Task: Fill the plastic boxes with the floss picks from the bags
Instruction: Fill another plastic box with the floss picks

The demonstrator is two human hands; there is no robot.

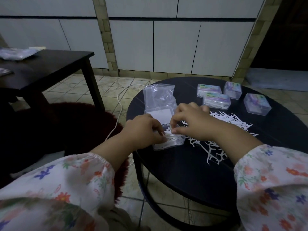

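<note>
An open clear plastic box [173, 144] lies near the round black table's left edge, its lid [159, 115] flipped back. White floss picks [171, 139] lie inside it. My left hand [145, 129] rests on the box's left side with its fingers curled over the picks. My right hand [191, 120] pinches floss picks over the box between thumb and fingers. A loose pile of white floss picks [215, 145] spreads on the table under and beyond my right wrist. A nearly flat clear bag [158, 95] lies behind the box.
Several closed, filled plastic boxes [216, 100] stand at the table's [183, 172] far right. A dark rectangular table [50, 67] with plastic bags [16, 53] stands at the left. A white cable [119, 104] runs across the tiled floor, beside a dark red rug [75, 124].
</note>
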